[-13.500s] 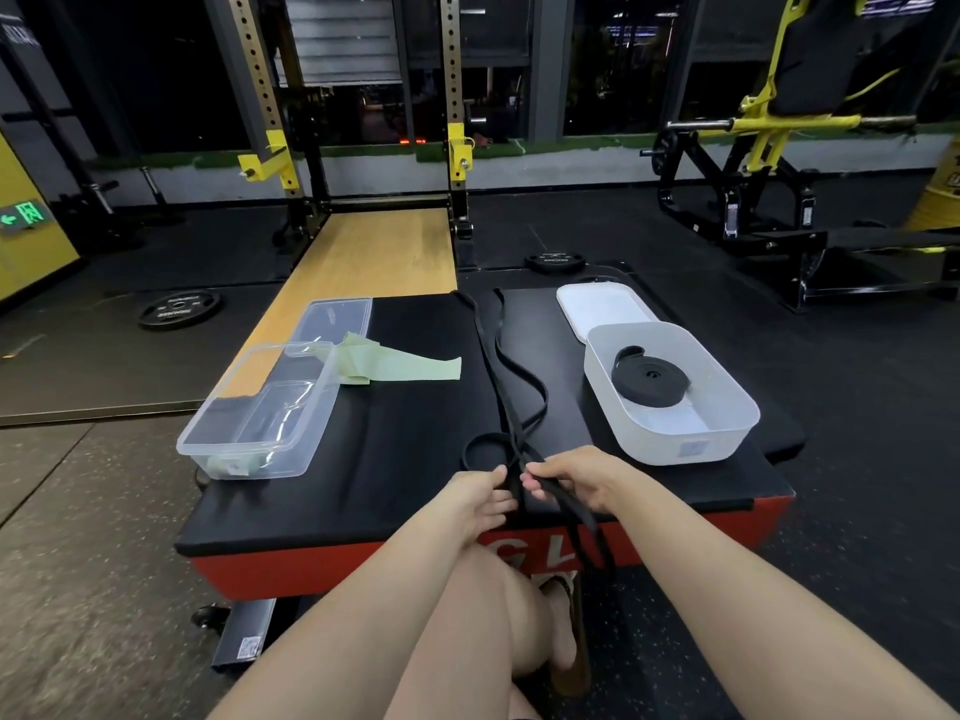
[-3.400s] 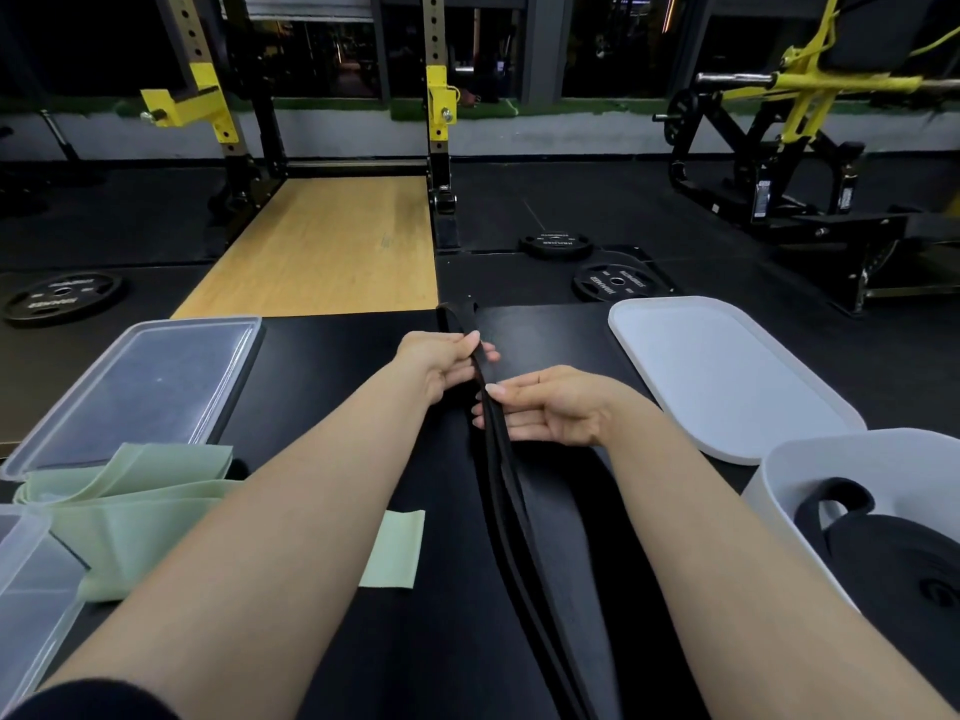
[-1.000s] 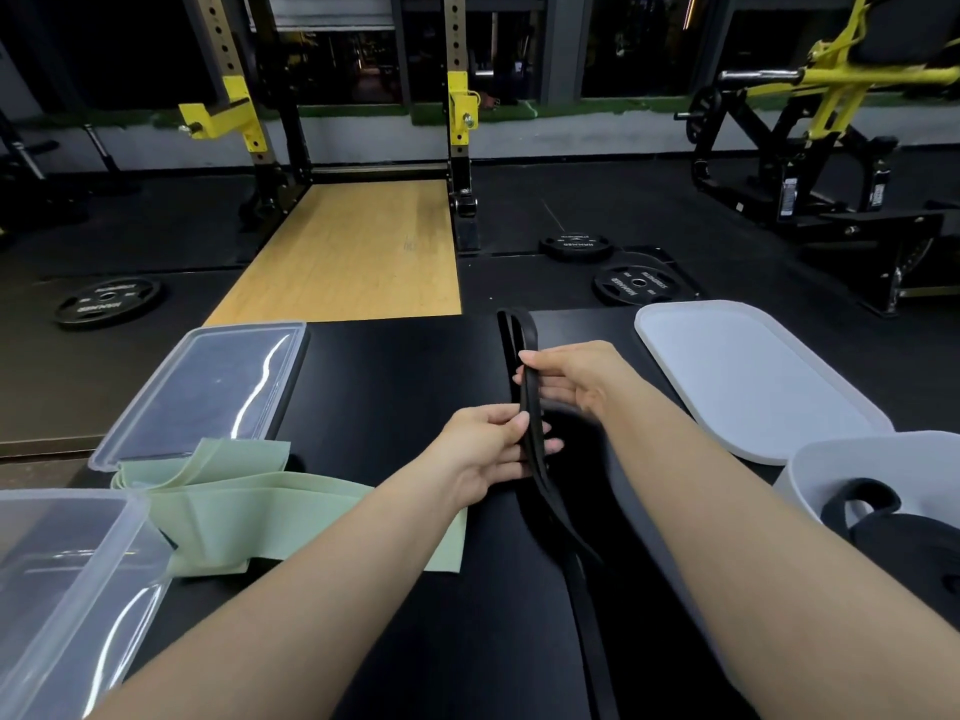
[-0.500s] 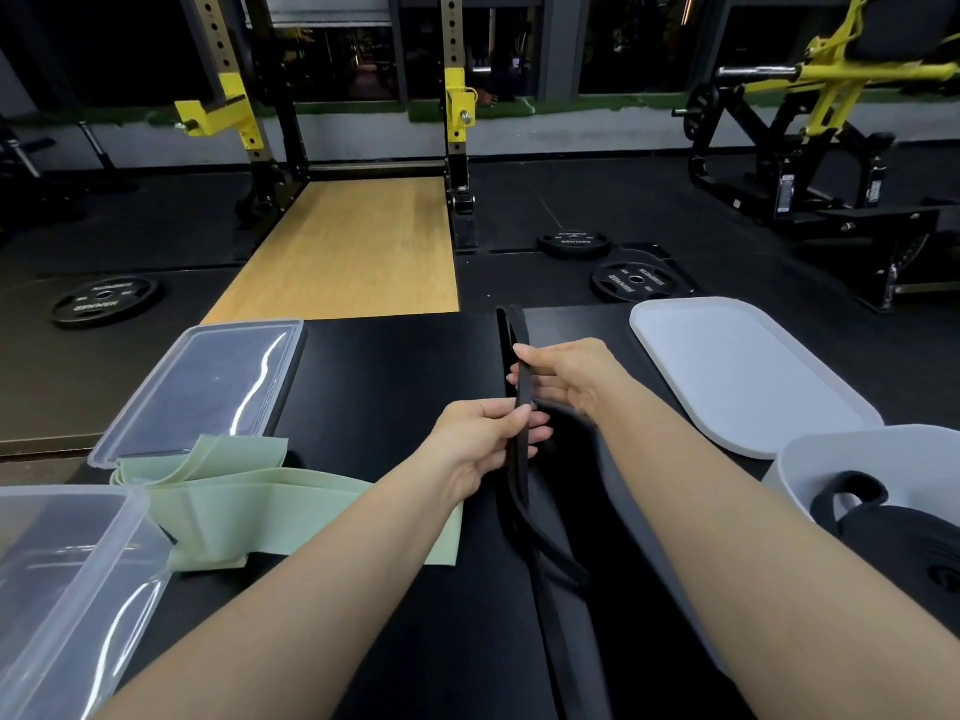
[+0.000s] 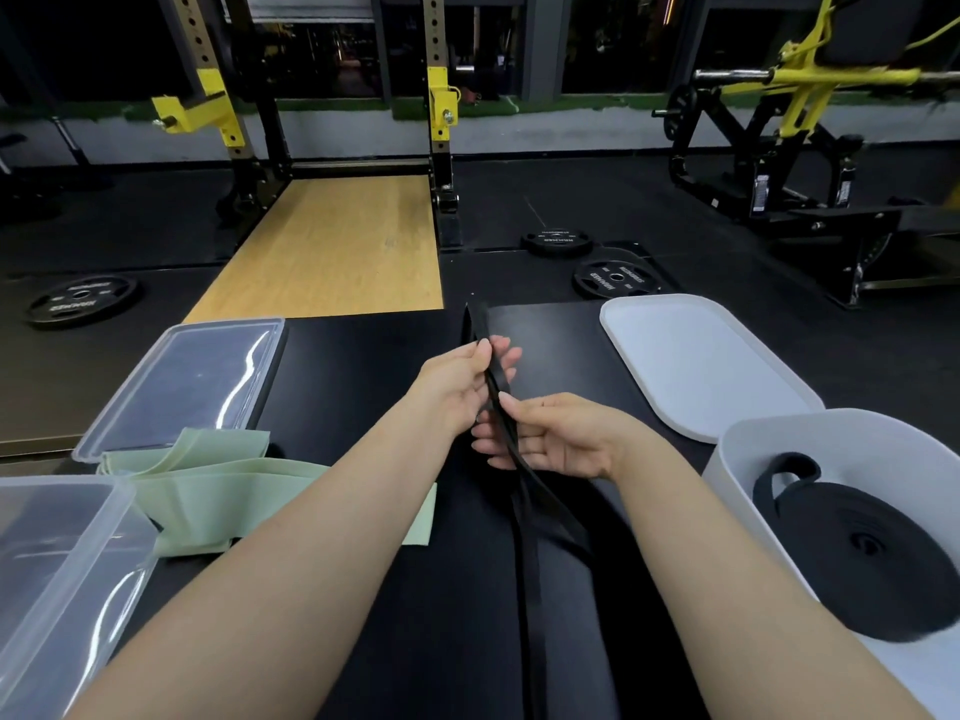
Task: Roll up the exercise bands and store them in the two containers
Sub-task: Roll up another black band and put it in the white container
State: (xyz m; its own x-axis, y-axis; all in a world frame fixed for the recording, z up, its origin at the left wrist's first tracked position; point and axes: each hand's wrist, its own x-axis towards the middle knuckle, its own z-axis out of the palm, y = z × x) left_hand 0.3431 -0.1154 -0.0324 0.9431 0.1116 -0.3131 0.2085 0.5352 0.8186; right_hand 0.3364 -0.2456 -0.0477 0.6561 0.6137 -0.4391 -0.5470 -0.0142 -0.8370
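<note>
Black band (image 5: 524,517) runs up the dark pad between both forearms to the grip, where the right hand (image 5: 558,439) pinches it just below the left hand (image 5: 457,379), whose thumb and fingers clamp the strap near its far fold. Rolling well likely means keeping both layers flat, edges aligned, tension even. Right of the grip, a finished roll (image 5: 872,558) sits in the white tub (image 5: 748,449).
</note>
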